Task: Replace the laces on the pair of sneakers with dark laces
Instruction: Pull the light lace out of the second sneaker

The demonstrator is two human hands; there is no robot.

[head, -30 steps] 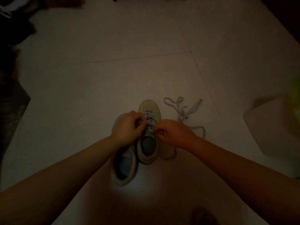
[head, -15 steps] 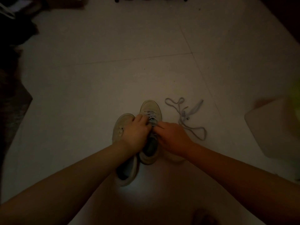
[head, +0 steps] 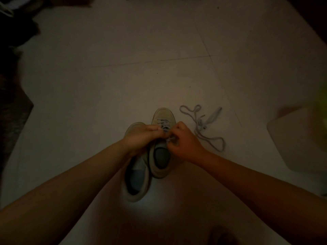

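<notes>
Floor [head: 123,76]: pale, smooth tile filling most of the frame, with thin grout lines crossing in the upper right; dimly lit, brightest in a patch at lower centre.
Pale block [head: 297,140]: a light, flat-faced, round-cornered object at the right edge, resting on the floor; what it is made of cannot be told.
Dark shapes [head: 12,110]: unlit masses along the left edge and upper left corner; too dark to identify.
Left sneaker [head: 137,175]: low, beige, matte upper, lower centre of the frame; its open mouth shows a pale blue insole and dark lining; the toe end is covered by the left hand.
Right sneaker [head: 161,144]: same beige shoe, just beside and touching the left sneaker, set higher in the frame; rounded toe, dark grey insole visible in the opening; a lace [head: 165,125] runs criss-cross through its upper eyelets.
Loose lace [head: 203,126]: pale, flat woven cord lying in loops on the floor, near the right sneaker's right side, apart from it.
Left hand [head: 141,137]: centre of frame, fingers curled, tips pinching the lace at the right sneaker's tongue.
Right hand [head: 185,142]: fingers curled tight, pinching a lace end over the same sneaker's throat, close to the left hand's fingertips.
</notes>
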